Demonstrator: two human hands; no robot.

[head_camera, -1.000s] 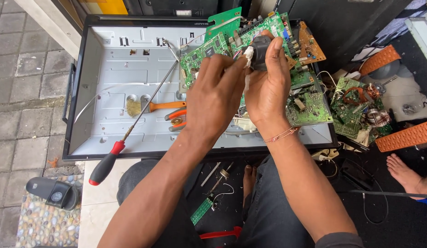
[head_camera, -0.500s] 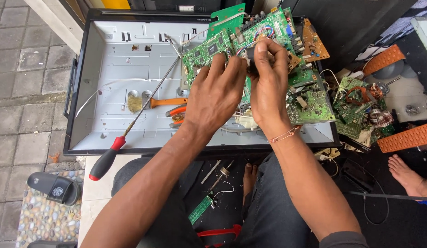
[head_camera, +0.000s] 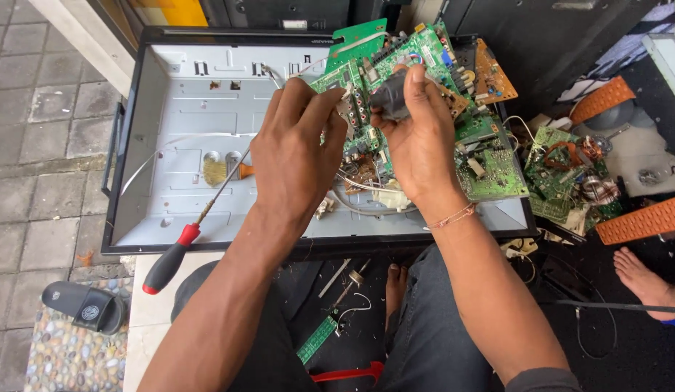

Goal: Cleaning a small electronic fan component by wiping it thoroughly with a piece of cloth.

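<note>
My right hand [head_camera: 419, 141] grips a dark grey blocky part [head_camera: 389, 96] above a pile of green circuit boards [head_camera: 490, 163]. My left hand [head_camera: 297, 156] is close beside it, fingertips pinched on a small pale metal piece [head_camera: 345, 107] at the part's left edge. Both hands hover over the grey metal back panel of an opened flat screen [head_camera: 174, 94]. A long screwdriver with a red and black handle [head_camera: 169, 260] lies across the panel's near edge, under my left wrist.
A small brush with an orange handle [head_camera: 220, 170] lies on the panel. More boards and wire coils [head_camera: 570, 170] sit to the right with orange ribbed strips [head_camera: 642, 218]. Another person's bare foot [head_camera: 642, 274] is at the right. A black sandal [head_camera: 83, 306] rests at lower left.
My left hand has shifted a little left and toward me, away from the right hand. The dark part shows more plainly in my right hand.
</note>
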